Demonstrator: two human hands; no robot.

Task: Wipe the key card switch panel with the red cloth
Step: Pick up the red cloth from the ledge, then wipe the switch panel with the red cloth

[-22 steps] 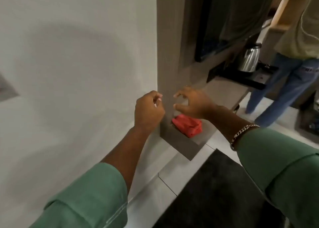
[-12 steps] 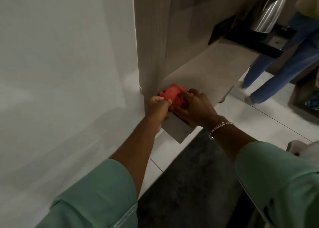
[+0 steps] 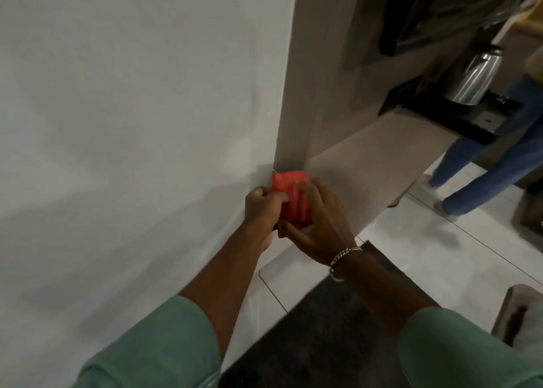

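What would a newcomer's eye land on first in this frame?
The red cloth stands out at centre, on the near end of the wooden ledge by the white wall, with the left hand and the right hand both gripping it. Next comes the shiny metal kettle at upper right, on a black tray.

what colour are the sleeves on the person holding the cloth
Light green, on both sleeves, clearest in the head view, the only one.

This looks like a hotel room: a shiny kettle (image 3: 473, 78) on a black tray (image 3: 452, 114) at 2 o'clock, wood shelf (image 3: 376, 167).
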